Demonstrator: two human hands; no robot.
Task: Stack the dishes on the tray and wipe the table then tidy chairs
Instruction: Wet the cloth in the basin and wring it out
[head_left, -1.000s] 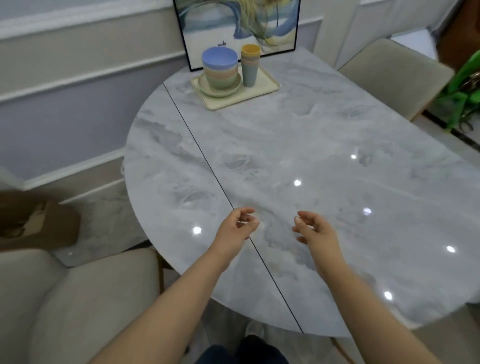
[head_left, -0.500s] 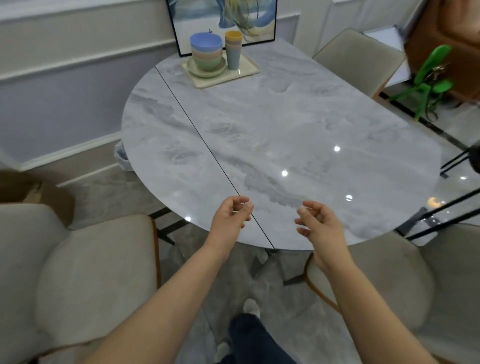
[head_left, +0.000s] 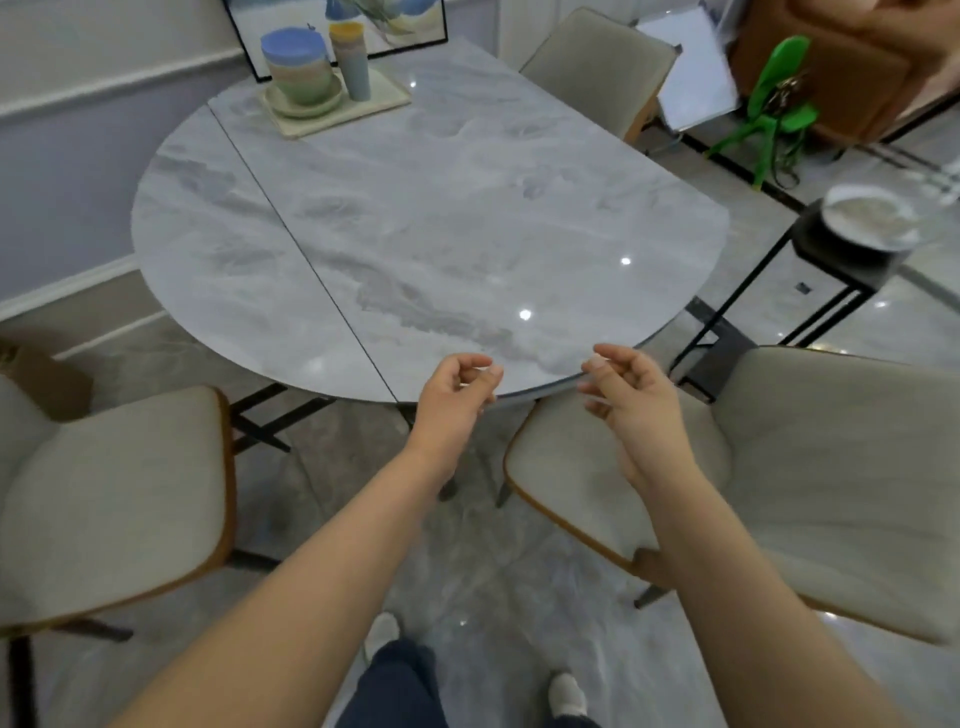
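Note:
A cream tray (head_left: 384, 101) stands at the far end of the grey marble table (head_left: 441, 218). On it are stacked bowls (head_left: 297, 67) with a blue one on top, set on a plate, and a stack of cups (head_left: 351, 60) beside them. My left hand (head_left: 454, 392) and my right hand (head_left: 631, 395) hang in the air at the table's near edge, fingers loosely curled, holding nothing. One beige chair (head_left: 114, 499) stands at my left. A second beige chair (head_left: 779, 478) stands at my right, its seat front under my right hand.
A third beige chair (head_left: 597, 67) is at the table's far right side. A black side stand (head_left: 852, 244) with a round plate on top is right of the table. A green child's chair (head_left: 769, 104) and a framed picture (head_left: 343, 21) sit further back.
The view has pulled back from the table. Both hands came from over the tabletop to its near edge, and the chairs at my left and right came into view.

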